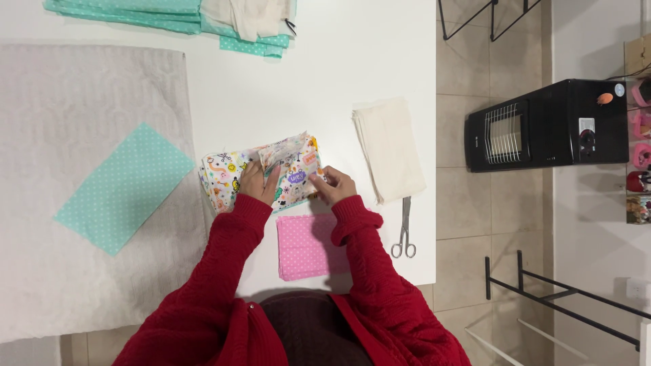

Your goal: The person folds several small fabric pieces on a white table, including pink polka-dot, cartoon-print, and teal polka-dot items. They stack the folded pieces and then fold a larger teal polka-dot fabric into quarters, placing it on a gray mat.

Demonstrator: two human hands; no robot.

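At the far left, a large pale grey quilted mat [74, 203] covers the white table [339, 74], and on it lies a mint green rectangle of fabric with small white dots [124, 186], turned at an angle. Above, at the top edge of the table, there is a stack of folded mint green fabrics [169, 17] with a cream cloth [247, 17] lying on top of it. More to the right, near the middle of the table, lies the stack of white fabric pieces with colourful cartoon print [227, 175]; its left end rests on the edge of the mat. The left hand [256, 181], coming out of a red knitted sleeve [224, 251], pinches the upper pieces of this stack between thumb and fingers and lifts their edge up, so the hand is closed on the printed fabric. Just beside it, the right hand [334, 184] presses on the right end of the same stack with the fingers curled; whether it grips a layer or only holds it down, I cannot tell. Below the hands, close to the person's body, lies a pink square of fabric with white dots [305, 247], partly under the right sleeve. Further right is a folded pile of cream cloth [390, 149], and just below it a pair of metal scissors [405, 230], closed, near the table edge. On the tiled floor at the right stands a black heater [546, 125].
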